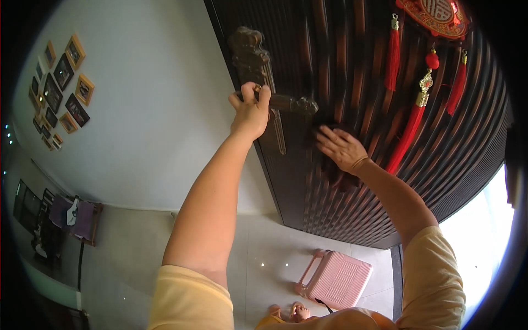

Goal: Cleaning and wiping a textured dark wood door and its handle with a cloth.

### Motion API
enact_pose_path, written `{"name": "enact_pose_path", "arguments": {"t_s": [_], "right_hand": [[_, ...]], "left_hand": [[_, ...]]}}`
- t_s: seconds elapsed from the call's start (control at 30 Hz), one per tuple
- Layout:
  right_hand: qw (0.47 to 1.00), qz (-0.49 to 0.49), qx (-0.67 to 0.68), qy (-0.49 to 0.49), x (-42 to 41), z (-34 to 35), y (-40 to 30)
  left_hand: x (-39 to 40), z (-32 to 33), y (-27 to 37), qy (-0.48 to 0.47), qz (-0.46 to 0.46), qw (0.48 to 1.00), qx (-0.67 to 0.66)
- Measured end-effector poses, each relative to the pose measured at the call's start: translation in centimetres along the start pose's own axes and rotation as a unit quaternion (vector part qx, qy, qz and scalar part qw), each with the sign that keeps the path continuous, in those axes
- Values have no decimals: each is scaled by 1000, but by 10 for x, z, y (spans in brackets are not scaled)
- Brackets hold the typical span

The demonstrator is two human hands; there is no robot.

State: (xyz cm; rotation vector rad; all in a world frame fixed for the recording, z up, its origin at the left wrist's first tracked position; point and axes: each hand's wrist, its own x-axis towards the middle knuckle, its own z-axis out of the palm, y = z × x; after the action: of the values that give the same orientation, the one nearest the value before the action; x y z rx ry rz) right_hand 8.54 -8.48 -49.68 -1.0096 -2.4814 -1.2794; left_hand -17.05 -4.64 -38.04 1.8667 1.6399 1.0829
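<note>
A dark door (288, 185) with wavy raised ribs fills the upper right. My left hand (251, 111) grips the bronze-coloured lever handle (295, 104) near its pivot end. Behind the lever lies the ornate handle backplate (251, 49), partly covered by my fingers. To the right of the handle, my right hand (342, 149) rests flat against the ribbed panel, fingers together, over a dark reddish cloth (345, 181). The cloth bunches below the palm and shows at the fingertips; most of it is hidden or blends into the door.
A red hanging ornament (437, 16) with tassels hangs on the door, right of my right hand. Below stands a pink plastic step stool (336, 278) on the tiled floor (264, 243), near my feet. Picture frames (53, 93) cover part of the white wall. Bright light enters at right.
</note>
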Motion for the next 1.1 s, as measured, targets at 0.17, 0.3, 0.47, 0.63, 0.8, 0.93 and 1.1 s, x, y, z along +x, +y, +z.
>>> {"name": "enact_pose_path", "arguments": {"t_s": [0.17, 0.3, 0.47, 0.63, 0.8, 0.93, 1.1], "right_hand": [[986, -36, 158, 30, -14, -11, -5], [918, 230, 239, 219, 26, -57, -3], [872, 279, 192, 352, 144, -130, 8], [981, 139, 108, 77, 147, -106, 11], [975, 111, 194, 3, 127, -125, 38], [983, 126, 100, 86, 166, -146, 68], [848, 344, -213, 341, 241, -199, 162]], "left_hand": [[3, 4, -7, 36, 53, 997, 32], [1, 4, -6, 34, 52, 998, 25], [11, 9, -40, 150, 172, 953, 199], [12, 11, -40, 232, 280, 930, 49], [14, 3, -45, 202, 356, 912, 41], [20, -2, -51, 166, 382, 909, -5], [27, 0, -57, 152, 425, 892, -14]]}}
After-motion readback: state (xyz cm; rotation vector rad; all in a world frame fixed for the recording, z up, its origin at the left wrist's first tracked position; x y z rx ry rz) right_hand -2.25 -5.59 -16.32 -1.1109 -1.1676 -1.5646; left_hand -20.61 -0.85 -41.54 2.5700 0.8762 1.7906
